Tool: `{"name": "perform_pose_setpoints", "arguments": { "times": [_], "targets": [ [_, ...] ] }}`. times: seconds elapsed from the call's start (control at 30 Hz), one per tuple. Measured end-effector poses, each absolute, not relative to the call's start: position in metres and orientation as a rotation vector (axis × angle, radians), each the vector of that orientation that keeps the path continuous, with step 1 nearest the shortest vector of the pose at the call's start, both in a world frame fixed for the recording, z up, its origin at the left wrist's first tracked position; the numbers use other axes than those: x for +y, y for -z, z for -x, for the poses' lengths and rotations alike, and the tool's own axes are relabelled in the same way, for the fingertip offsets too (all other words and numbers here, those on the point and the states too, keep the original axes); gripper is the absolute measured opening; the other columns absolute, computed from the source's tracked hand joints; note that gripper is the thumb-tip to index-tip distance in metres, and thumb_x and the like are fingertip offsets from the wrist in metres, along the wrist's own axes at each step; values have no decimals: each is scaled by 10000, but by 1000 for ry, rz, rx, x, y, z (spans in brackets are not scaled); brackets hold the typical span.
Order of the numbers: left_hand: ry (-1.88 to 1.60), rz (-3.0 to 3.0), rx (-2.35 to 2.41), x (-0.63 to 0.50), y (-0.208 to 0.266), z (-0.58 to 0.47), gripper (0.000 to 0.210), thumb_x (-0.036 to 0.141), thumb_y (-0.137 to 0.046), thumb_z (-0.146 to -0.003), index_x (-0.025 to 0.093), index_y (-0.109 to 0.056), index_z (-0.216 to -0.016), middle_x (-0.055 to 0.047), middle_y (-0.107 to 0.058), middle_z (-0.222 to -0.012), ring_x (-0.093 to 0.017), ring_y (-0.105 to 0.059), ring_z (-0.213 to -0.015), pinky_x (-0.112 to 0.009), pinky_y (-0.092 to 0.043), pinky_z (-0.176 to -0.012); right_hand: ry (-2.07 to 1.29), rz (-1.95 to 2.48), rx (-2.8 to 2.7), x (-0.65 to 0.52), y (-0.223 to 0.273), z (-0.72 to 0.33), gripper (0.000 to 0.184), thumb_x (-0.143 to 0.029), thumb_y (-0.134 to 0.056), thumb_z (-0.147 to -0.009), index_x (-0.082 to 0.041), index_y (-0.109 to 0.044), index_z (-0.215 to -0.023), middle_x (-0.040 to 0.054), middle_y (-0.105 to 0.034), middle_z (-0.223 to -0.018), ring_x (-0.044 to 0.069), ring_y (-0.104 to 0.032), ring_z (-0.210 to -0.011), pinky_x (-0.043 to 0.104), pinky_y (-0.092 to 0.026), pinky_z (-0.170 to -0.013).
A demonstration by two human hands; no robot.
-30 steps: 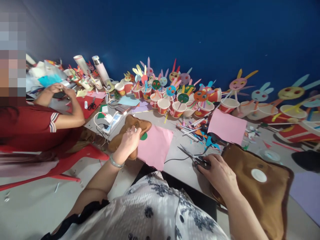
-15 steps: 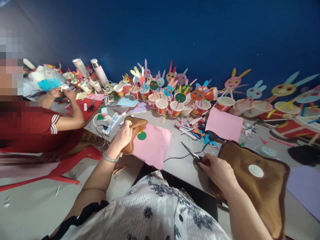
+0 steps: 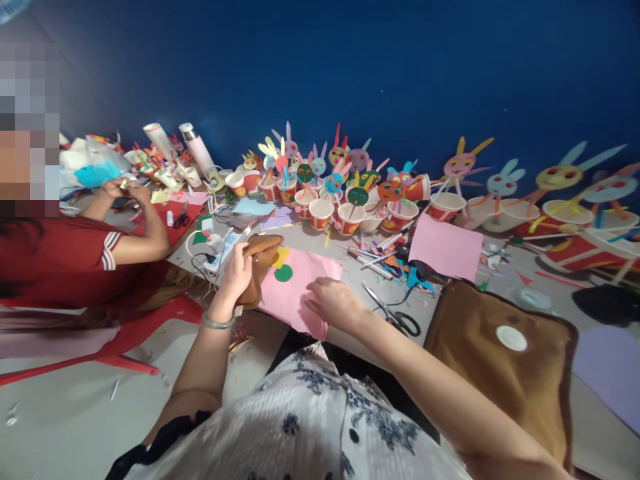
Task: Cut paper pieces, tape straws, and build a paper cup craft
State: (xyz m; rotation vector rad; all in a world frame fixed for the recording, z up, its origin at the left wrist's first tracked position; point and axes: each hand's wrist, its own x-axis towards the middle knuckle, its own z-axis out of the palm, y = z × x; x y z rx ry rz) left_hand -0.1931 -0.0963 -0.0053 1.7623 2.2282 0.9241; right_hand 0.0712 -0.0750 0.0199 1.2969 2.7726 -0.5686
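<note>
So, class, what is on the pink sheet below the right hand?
A green disc and a yellow piece lie on the pink sheet. The right hand and the brown item in the left hand cover parts of it; anything beneath them cannot be seen.

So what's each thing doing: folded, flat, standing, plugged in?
Brown cloth: folded, held in the left hand
Pink sheet: spread out, right hand over it
Green circle: flat on the pink sheet
Scissors: lying unheld
Power strip: plugs in it
Thermos: standing, cap on
Paper cups: mostly upright
</note>
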Motion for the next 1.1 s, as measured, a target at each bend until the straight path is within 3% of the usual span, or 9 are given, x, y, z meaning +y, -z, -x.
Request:
{"name": "perform_pose_setpoints", "arguments": {
  "times": [0.23, 0.43, 0.73, 0.93, 1.1],
  "targets": [
    [-842, -1766, 2223, -96, 11, 188, 402, 204, -399, -936, 148, -436, -1333, -187, -639, -1294, -306, -647, -1189, -453, -515, -1004, 628, -1506, 2696, -28, 5, 2, 381, -427, -619, -921, -114, -661, -1135, 196, -673, -1196, 281, -638, -1076, 325, -473, -845],
    [-845, -1790, 2250, -95, 17, 193, 414, 213, -407, -929, 164, -441, -1339, -176, -645, -1297, -304, -650, -1189, -450, -521, -1003, 730, -1588, 2663, -23, 10, 10, 373, -353, -703, -853, -97, -658, -1121, 209, -686, -1181, 285, -647, -1059, 322, -457, -833],
    [-773, -1845, 2293, -94, 20, 191, 415, 218, -416, -926, 174, -447, -1338, -173, -682, -1208, -318, -701, -1065, -441, -561, -890, 1006, -1676, 2730, -25, 3, -21, 53, -224, -617, -849, -211, -662, -873, 28, -749, -903, 167, -655, -791, 248, -427, -671],
    [-638, -1987, 2271, -94, 19, 177, 420, 207, -379, -937, 124, -442, -1344, -214, -620, -1315, -337, -654, -1172, -461, -531, -967, 1067, -1831, 2789, -10, -7, -101, 107, -195, -600, -813, -165, -657, -899, 26, -704, -824, 146, -621, -730, 252, -452, -691],
    [-396, -2151, 2300, -96, 27, 155, 450, 287, -399, -940, 101, -467, -1345, -245, -603, -1327, -374, -662, -1138, -476, -551, -915, 949, -1968, 2726, -10, -5, -153, 98, -170, -604, -788, -166, -660, -869, 24, -704, -806, 153, -622, -726, 250, -449, -670]
  ]
}}
